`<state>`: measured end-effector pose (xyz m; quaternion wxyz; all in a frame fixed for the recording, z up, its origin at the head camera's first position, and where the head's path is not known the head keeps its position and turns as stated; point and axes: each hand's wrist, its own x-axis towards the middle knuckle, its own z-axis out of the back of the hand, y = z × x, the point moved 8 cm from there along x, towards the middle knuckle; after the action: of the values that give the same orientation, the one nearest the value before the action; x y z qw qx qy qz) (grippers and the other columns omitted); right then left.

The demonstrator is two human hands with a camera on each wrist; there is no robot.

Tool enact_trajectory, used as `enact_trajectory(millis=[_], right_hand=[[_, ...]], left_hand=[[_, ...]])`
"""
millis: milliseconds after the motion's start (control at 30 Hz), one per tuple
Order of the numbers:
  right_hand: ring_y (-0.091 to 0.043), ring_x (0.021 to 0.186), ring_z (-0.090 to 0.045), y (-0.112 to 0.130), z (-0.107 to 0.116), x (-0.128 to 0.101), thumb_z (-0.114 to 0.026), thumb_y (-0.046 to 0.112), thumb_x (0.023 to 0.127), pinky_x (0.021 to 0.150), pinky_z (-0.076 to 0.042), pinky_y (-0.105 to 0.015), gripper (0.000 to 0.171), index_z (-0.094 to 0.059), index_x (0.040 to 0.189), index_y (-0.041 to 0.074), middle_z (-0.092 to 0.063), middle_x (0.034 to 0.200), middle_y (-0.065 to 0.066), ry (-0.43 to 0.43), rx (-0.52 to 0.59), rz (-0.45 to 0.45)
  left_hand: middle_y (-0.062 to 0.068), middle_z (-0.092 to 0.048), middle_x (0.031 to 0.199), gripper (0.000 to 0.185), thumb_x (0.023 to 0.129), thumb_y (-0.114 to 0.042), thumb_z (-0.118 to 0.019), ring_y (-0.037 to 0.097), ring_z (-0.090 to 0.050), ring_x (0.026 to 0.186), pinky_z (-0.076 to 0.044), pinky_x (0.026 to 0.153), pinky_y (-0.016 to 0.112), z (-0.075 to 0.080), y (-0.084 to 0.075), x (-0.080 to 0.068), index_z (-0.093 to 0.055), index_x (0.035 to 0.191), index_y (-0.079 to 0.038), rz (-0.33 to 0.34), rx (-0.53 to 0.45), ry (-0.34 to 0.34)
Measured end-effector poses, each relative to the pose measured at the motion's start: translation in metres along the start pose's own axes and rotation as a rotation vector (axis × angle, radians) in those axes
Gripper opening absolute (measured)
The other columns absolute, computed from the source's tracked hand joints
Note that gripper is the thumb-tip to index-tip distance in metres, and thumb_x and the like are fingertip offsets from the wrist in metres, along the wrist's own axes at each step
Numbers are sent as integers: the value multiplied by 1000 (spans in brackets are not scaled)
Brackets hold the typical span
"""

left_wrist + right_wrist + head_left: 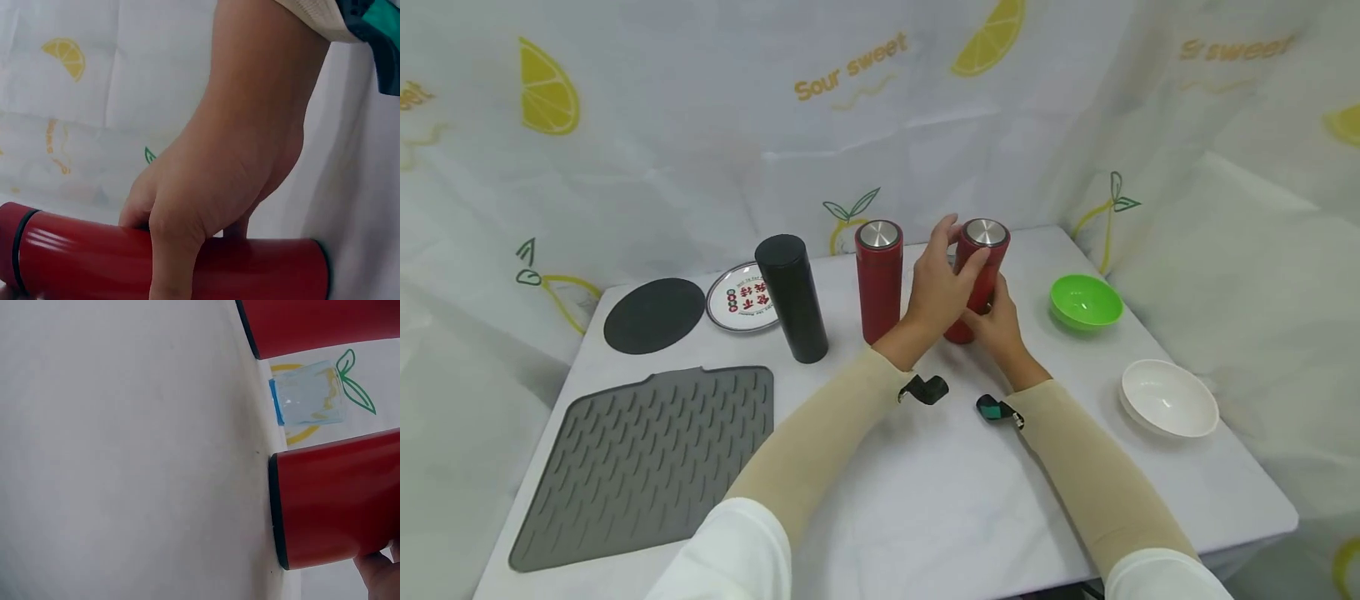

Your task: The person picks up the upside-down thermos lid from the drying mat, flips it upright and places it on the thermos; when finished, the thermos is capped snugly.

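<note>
A red thermos (982, 287) with a silver-topped lid stands at the back of the table, tilted slightly in the head view. My left hand (938, 283) grips it near the lid, with thumb and fingers on either side. Lower down, my right hand (1000, 329) holds the body; the left wrist view shows this right hand (206, 194) wrapped around the red thermos (262, 269). A second red thermos (880, 283) stands upright to the left, partly behind my left wrist. Between the two, the right wrist view shows a clear glass (309, 394) with a blue base.
Left of the thermoses are a black tumbler (793, 300), a round plate (737, 302), a black disc (655, 317) and a grey ridged mat (655, 467). A green bowl (1086, 302) and a white bowl (1168, 400) sit on the right. A printed curtain hangs behind.
</note>
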<state>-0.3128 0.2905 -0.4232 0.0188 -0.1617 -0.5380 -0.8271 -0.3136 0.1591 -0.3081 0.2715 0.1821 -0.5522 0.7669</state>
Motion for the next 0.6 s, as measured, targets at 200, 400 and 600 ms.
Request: enact_trajectory(millis=[200, 400, 600], right_hand=[[-29, 105, -54, 4, -15, 0, -64, 12, 91, 91, -48, -46, 61, -30, 142, 12, -52, 127, -15, 27, -39, 49], [-32, 118, -50, 1, -11, -4, -67, 11, 90, 99, -43, -50, 70, -26, 146, 13, -48, 135, -17, 30, -37, 19], [-30, 130, -42, -2, -5, 1, -70, 23, 90, 105, -36, -53, 73, -24, 146, 17, -43, 143, -12, 84, -36, -32]], left_hand=[[5, -42, 140, 107, 77, -44, -80, 13, -43, 123, -45, 98, 32, -14, 6, 10, -12, 155, -20, 139, 60, 14], [4, -54, 127, 106, 76, -37, -84, 13, -52, 113, -48, 91, 30, -23, 15, 21, -14, 155, -27, 206, 29, 63], [1, -54, 123, 107, 74, -13, -85, 11, -55, 109, -46, 94, 33, -32, 26, 39, -18, 152, -40, 279, -293, 348]])
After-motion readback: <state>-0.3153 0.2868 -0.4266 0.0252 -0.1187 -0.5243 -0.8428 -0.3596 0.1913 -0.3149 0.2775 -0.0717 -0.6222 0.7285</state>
